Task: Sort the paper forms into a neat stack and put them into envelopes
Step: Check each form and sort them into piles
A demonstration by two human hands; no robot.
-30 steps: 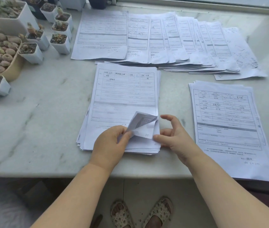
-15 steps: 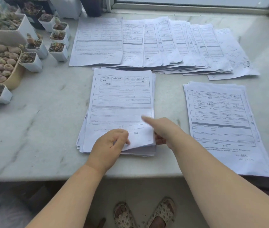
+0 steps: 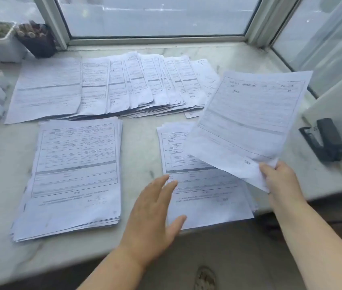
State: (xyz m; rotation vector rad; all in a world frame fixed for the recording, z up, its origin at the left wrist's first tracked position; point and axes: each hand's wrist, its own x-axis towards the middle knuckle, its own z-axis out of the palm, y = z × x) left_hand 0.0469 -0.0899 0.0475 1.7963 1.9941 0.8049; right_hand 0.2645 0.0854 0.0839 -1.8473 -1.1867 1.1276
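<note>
Right hand [image 3: 281, 178] pinches one form [image 3: 249, 122] by its near corner, lifted above the right stack [image 3: 203, 197] | left hand [image 3: 155, 212] spread flat, fingers straight, holding nothing, fingertips at that stack's left edge (touching or not, hard to tell) | left stack [image 3: 73, 176] on marble sill [image 3: 140, 147] | fanned forms [image 3: 103, 86] behind | stapler [image 3: 327, 141] far right.

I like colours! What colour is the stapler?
Black, the stapler, seen in the head view.

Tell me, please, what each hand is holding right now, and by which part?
The right hand pinches a single paper form by its near bottom corner, lifted above the right stack. The left hand is open and holds nothing.
</note>
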